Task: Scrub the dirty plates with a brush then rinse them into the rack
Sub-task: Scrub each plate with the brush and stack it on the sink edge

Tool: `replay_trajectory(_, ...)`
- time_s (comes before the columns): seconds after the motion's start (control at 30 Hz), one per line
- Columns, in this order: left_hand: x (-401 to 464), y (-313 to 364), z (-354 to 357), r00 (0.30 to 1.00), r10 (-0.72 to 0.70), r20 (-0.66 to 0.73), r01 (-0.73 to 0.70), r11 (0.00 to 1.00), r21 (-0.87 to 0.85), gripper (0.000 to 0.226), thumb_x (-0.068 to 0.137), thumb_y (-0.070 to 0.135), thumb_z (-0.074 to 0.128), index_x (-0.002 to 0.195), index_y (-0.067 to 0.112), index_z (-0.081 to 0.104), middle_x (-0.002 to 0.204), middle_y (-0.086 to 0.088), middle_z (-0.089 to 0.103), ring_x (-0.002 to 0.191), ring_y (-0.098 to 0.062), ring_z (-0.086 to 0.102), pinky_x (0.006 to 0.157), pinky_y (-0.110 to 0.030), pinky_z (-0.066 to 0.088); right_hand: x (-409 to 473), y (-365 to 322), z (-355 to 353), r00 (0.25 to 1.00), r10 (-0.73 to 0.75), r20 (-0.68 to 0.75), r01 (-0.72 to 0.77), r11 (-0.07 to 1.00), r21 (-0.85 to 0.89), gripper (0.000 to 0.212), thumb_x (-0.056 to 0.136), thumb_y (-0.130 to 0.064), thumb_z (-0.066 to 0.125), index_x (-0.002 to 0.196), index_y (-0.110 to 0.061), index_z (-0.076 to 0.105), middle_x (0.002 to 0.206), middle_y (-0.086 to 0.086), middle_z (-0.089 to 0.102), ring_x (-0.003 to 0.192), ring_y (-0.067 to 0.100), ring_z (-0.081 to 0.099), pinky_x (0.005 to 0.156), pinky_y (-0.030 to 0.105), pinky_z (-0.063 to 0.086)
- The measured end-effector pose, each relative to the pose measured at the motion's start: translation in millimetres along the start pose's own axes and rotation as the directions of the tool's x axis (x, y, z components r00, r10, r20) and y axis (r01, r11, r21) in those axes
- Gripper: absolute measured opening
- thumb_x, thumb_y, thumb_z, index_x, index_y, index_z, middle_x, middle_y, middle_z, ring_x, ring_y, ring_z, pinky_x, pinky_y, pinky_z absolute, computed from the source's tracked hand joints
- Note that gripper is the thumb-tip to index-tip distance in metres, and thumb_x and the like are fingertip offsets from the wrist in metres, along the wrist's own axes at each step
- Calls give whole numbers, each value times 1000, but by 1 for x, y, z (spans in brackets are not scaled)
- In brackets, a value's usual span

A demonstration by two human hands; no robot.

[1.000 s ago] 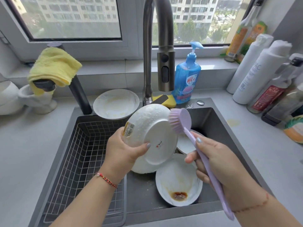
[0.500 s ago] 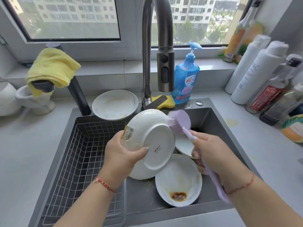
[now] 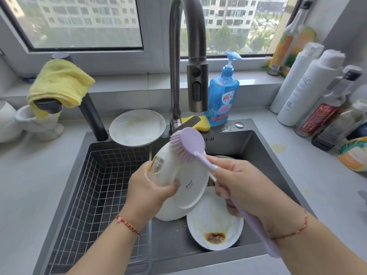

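My left hand [image 3: 151, 189] grips a white plate [image 3: 190, 187] by its left rim, tilted over the sink with its underside toward me. My right hand [image 3: 244, 185] holds a lilac long-handled brush [image 3: 188, 144]; its bristles touch the plate's upper back edge. Below lies a dirty plate [image 3: 214, 225] with a brown sauce stain, and another white dish [image 3: 167, 211] sits under the held plate. One more smeared plate [image 3: 137, 127] rests on the sink's far rim. The wire rack [image 3: 95, 187] fills the sink's left half and holds nothing.
The tall faucet [image 3: 195, 82] hangs over the sink's middle, no water running. A blue soap bottle [image 3: 223, 96] and a yellow sponge [image 3: 198, 122] stand behind it. Several bottles [image 3: 309, 86] crowd the right counter. A yellow cloth [image 3: 59, 82] drapes over a dark tap at left.
The brush head has moved left and up onto the plate's upper back edge. My left hand has turned the plate a little and lowered it slightly.
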State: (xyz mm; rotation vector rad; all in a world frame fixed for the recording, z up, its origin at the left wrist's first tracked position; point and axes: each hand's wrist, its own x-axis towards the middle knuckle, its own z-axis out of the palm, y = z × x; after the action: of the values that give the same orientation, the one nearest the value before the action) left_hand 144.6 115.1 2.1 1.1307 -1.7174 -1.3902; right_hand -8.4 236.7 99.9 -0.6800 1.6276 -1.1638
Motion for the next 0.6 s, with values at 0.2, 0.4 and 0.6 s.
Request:
replay_trajectory(0.2,2,5,-7,997,-8,-82,-9,979,-204,55,47,20,91,95,17,65,92,-5,75,85,-22,73,73,-37,61,19,48,-30,956,211,-206,-169,964,204,18,97,-28,51,103,-21,66,53,2,35,41,11,25,41,21,22)
replay_trajectory(0.4,4,8,6,982,-127,-138,36,849,-528,70,43,22,92,106,12,64,104,-14,74,99,-38,70,86,-56,57,29,74,-15,915,118,-387,-42,979,199,47,79,-40,73,98,-2,55,82,15,64,41,10,37,42,25,38)
replay_trajectory(0.6,-5,12,22,991,-116,-74,40,756,-653,81,51,17,90,124,2,57,116,-21,69,107,-41,67,91,-55,54,35,73,-8,921,46,-386,-5,995,105,69,65,-45,83,103,3,51,67,8,45,40,11,40,42,23,39)
